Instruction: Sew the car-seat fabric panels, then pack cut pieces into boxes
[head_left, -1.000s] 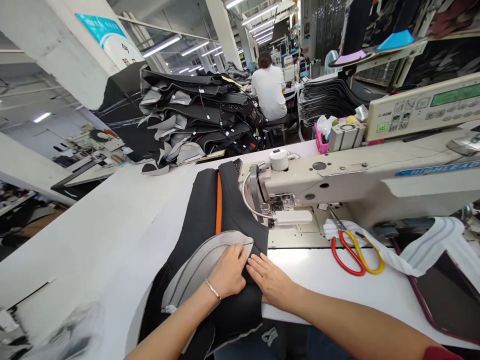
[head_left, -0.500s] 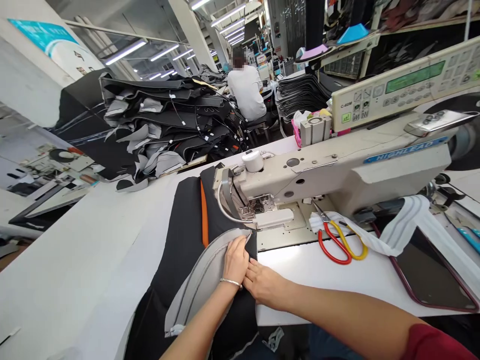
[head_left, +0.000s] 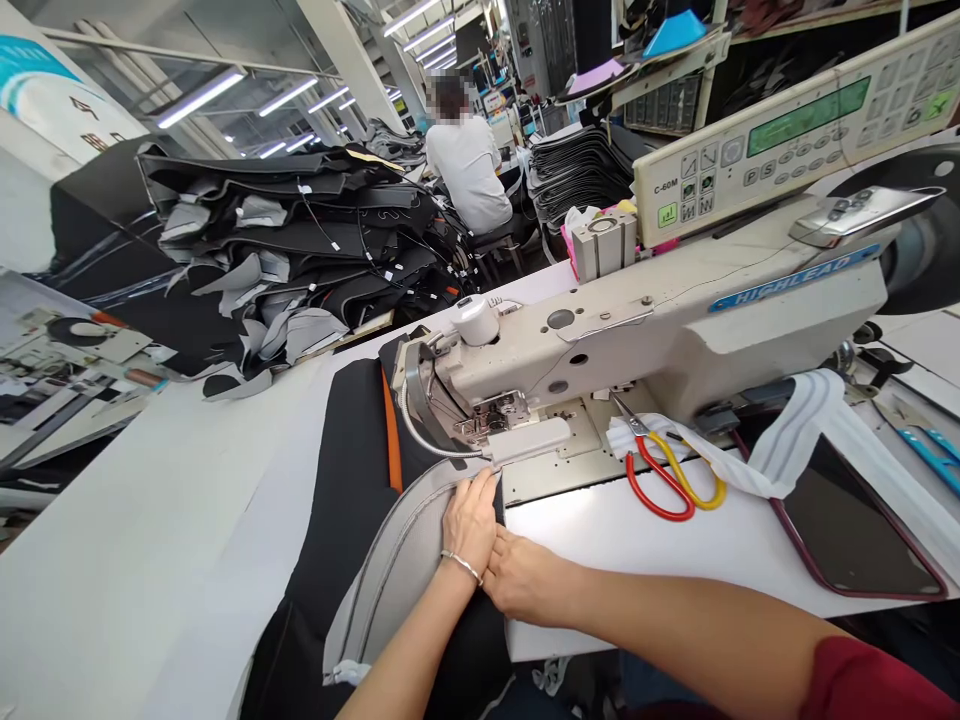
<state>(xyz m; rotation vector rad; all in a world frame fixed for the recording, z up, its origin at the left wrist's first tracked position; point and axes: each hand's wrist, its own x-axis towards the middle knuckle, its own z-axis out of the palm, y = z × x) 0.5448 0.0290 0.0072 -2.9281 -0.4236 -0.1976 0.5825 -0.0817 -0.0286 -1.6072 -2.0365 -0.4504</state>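
The workpiece is a black fabric panel (head_left: 352,460) with an orange strip (head_left: 390,440) running along its length, and a curved grey piece with a stitched edge (head_left: 397,570) lies on top of it. The panel lies on the white surface (head_left: 637,560), and its far end reaches under the head of the sewing machine. The tip of the grey piece sits just in front of the presser foot (head_left: 487,420).

The left hand (head_left: 469,525) lies flat on the grey piece near its tip, with the fingers (head_left: 480,490) extended and open, pressing without gripping. The right hand (head_left: 525,578) lies flat on the black panel just beside the left hand, its fingers (head_left: 499,565) open and pointing toward the left wrist.

To the right of the machine, red-and-yellow scissors (head_left: 660,480) rest on a white fabric strip (head_left: 795,440), next to a dark tablet in a maroon case (head_left: 847,520). The machine's control panel (head_left: 772,130) stands above its arm. Beyond the surface, cut black-and-grey panels form a tall stack (head_left: 277,240), and a co-worker (head_left: 466,165) sits past it.
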